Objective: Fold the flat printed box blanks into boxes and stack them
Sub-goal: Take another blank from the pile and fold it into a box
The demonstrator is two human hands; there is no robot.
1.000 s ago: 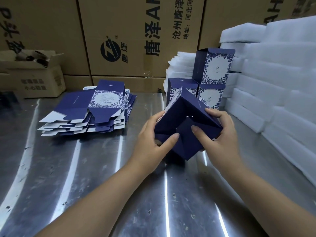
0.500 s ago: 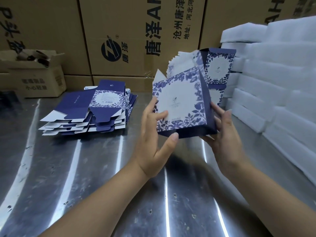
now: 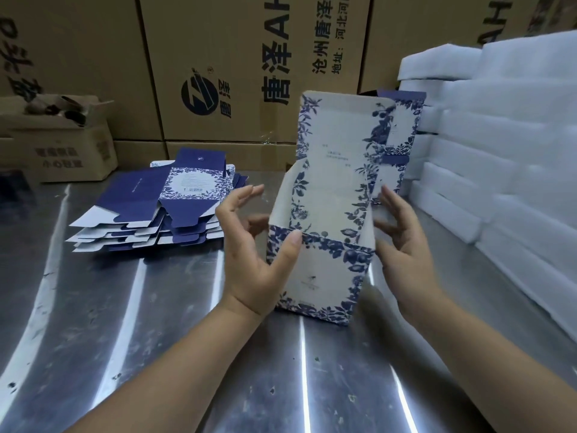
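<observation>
A blue-and-white floral printed box (image 3: 324, 276) stands upright on the steel table (image 3: 140, 339), its top open and the lid flap raised at the back. My left hand (image 3: 253, 264) is at its left side, thumb touching the front face, fingers spread and loose. My right hand (image 3: 402, 245) is beside the right wall with fingers spread, at most brushing it. A pile of flat navy box blanks (image 3: 162, 210) lies to the left. Folded boxes (image 3: 406, 126) are stacked behind the upright box, mostly hidden by it.
White foam blocks (image 3: 499, 151) are stacked along the right edge of the table. Large brown printed cartons (image 3: 243, 64) form a wall at the back. A small open carton (image 3: 62, 151) sits at the back left.
The box was held in the air and turned bottom-down; now it stands on the table with its top open. Both hands have loosened from gripping it to spread fingers at its sides.
</observation>
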